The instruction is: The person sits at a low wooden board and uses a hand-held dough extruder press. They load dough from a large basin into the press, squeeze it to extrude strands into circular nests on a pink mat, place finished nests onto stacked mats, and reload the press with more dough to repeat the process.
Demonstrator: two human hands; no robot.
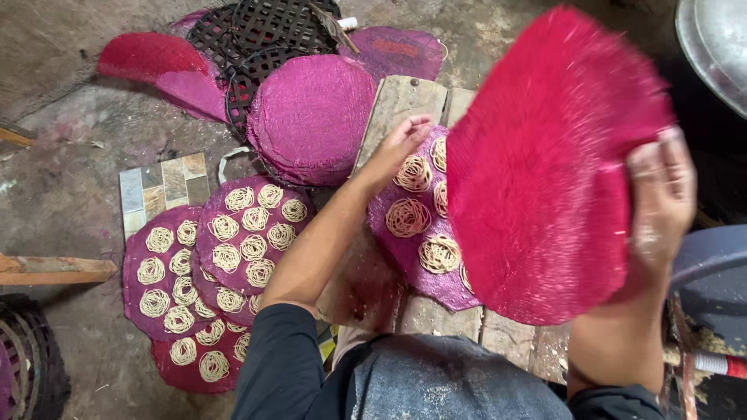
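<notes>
Mat (pixel 545 163), a red woven disc, is raised above the plank (pixel 405 101), pinched at its edge by the right hand (pixel 661 194). It looks light, thin and bendy, best held by the rim. Left hand (pixel 401 144), fingers loosely spread, touches the purple mat (pixel 389 233) of noodle coils (pixel 408 217) on the plank.

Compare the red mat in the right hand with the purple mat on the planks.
The red mat is bare; the purple mat carries noodle coils. The red mat is lifted and tilted in the right hand; the purple mat lies flat under the left hand. Both are round and woven.
</notes>
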